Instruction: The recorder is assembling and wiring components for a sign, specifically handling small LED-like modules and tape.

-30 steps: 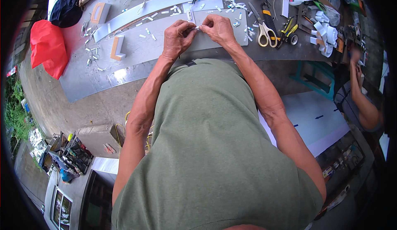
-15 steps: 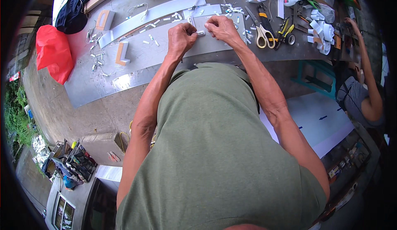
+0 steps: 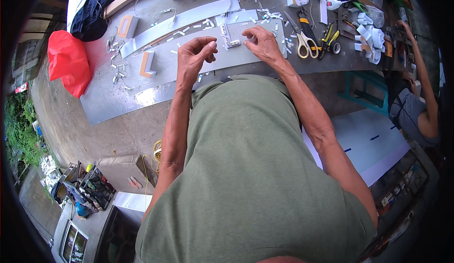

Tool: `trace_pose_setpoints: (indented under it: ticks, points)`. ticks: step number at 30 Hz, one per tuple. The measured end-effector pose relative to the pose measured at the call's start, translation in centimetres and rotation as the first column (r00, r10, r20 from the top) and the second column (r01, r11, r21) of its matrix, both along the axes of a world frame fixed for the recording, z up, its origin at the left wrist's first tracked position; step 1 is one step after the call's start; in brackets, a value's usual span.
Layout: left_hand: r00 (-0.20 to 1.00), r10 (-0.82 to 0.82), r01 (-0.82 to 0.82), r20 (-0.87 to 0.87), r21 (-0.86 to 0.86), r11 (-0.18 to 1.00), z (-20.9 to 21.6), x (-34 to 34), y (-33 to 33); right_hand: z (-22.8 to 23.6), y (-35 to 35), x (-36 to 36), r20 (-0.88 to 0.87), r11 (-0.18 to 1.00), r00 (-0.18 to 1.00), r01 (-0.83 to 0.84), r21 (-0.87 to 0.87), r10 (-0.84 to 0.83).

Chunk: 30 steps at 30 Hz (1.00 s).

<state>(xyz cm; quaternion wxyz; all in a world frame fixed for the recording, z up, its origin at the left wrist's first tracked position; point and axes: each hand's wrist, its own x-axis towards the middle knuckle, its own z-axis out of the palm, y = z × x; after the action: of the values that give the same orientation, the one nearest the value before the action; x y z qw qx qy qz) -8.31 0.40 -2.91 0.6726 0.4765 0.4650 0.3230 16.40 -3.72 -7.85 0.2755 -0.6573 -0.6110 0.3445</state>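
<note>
A white L-shaped letter shell [image 3: 231,42] lies on the grey sheet [image 3: 165,74] between my hands, with small white light modules inside it. To its left, my left hand [image 3: 195,57] hovers with loosely curled fingers, the thumb near the index finger; nothing shows in it. My right hand [image 3: 264,44] is just right of the shell, thumb and index finger apart, touching nothing that I can see. Several loose white modules [image 3: 269,15] lie beyond the right hand.
Scissors [image 3: 306,45], yellow-handled pliers [image 3: 330,38] and a tape roll [image 3: 336,48] lie to the right. Wood-faced white letters [image 3: 147,64] and a red bag [image 3: 69,64] are at left. Another person's arm [image 3: 421,59] reaches in at far right.
Both hands have come away from the L-shaped letter shell, the left one back and to the left. The shell now lies uncovered. My view has shifted slightly.
</note>
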Motion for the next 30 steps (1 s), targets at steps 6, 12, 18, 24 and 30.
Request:
trace_pose_setpoints:
  ticks: [6,12,18,24,30]
  points:
    - [0.158,-0.75,0.112,0.643,0.743,0.66,22.0,-1.7,-0.7,0.2,0.1,-2.3,0.219,0.958,0.963,-0.202,0.201,0.157]
    - [0.063,-0.974,0.074,0.216,0.973,0.22,30.7,0.6,-3.8,-1.6,-0.1,-1.1,0.338,0.912,0.908,-0.336,0.234,0.248]
    - [0.162,-0.962,-0.055,0.221,0.975,0.215,29.8,1.6,-4.8,-1.7,-1.0,-0.3,0.37,0.89,0.89,-0.373,0.26,0.265]
    - [0.377,-0.795,0.125,0.475,0.824,0.552,24.2,2.4,-0.8,-2.5,-0.9,0.4,0.05,0.966,0.977,-0.212,0.148,0.207]
    - [0.984,-0.17,0.168,-0.045,-0.045,0.985,4.2,1.1,3.3,1.6,-1.4,0.6,-0.623,0.971,0.776,-0.059,-0.23,-0.101]
